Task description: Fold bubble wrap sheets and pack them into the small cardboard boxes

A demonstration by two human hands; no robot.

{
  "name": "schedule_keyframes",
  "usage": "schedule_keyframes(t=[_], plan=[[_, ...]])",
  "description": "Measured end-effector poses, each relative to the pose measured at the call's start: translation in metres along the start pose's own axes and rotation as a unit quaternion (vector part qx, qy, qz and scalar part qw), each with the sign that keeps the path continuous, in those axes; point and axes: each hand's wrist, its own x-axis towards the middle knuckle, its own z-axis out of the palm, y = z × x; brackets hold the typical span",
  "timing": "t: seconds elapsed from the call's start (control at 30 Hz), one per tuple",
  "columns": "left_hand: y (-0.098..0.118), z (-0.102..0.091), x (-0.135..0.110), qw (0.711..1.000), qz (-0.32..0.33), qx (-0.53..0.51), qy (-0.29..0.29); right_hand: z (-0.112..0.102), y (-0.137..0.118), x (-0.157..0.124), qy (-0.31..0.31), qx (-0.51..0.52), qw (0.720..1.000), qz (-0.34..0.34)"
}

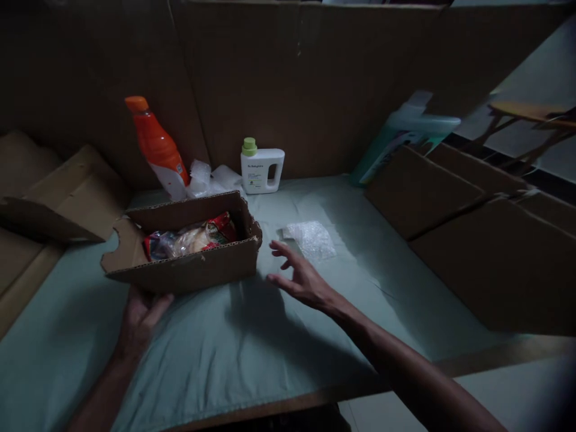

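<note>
Cardboard box [193,268], open-topped, left of centre on green cloth [193,360], long axis running left to right. Left hand [143,312] nearer, against its near-left underside; fingers mostly hidden, cannot tell grip. Right hand [300,277] apart, just right of box, fingers spread.

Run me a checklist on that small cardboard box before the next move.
1. Left hand at the cardboard box's near bottom edge: ok.
2. Left hand's grip: cannot tell; most fingers are hidden by the box.
3. Right hand touching the box: not ok; it is open and apart.
4. Red packet inside the box: ok.
5. White jug upright: ok.
6. Bubble wrap clear of the box: ok.
</note>
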Motion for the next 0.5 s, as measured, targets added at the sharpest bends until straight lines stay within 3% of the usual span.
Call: schedule_keyframes(t=[0.07,0.13,0.23,0.3,0.4,0.5], plan=[[0.005,0.004,0.004,1.0,-0.003,-0.008,-0.015,0.023,-0.001,0.017,-0.016,0.016,0.999,-0.04],[0.008,0.013,0.018,1.0,0.005,-0.012,-0.014,0.033,-0.002,0.04,0.006,0.012,0.998,-0.063],[0.012,0.036,0.052,0.998,0.055,-0.02,-0.016,0.028,-0.003,0.076,0.067,0.0,0.996,-0.061],[0.013,0.053,0.076,0.997,0.074,-0.007,-0.03,0.019,-0.001,0.094,0.073,-0.013,0.996,-0.049],[0.01,0.063,0.093,0.996,0.062,0.021,-0.057,0.0,0.01,0.093,0.064,-0.087,0.994,-0.019],[-0.003,0.045,0.077,0.996,0.032,0.054,-0.06,-0.023,0.031,0.061,0.078,-0.243,0.967,-0.01]])
